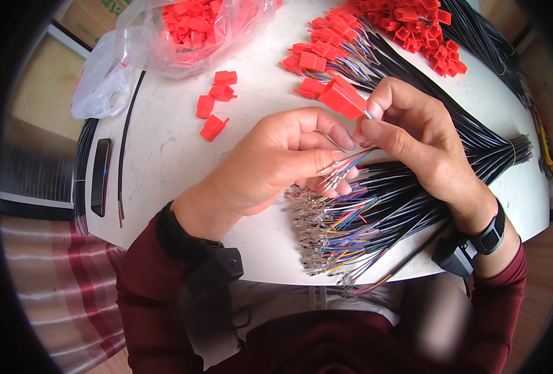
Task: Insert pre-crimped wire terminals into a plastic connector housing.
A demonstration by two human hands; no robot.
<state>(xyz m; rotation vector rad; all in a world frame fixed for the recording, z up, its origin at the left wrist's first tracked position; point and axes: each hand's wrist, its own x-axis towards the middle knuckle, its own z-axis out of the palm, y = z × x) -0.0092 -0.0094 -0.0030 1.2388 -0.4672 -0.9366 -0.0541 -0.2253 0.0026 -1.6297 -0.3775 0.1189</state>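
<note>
A white surface [164, 162] carries black cables [407, 193]. By these are the left hand [283, 153], right hand [420, 128] and a red connector [343, 98]; the left fingers pinch coloured wires [351, 163], the right, one wire [368, 115] at the connector's end.

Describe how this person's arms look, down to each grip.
The left grip and right grip are ungloved. Both sleeves are dark red. On the left are a black band and dark boxy device; on the right, a black watch-like strap and another dark box.
</note>
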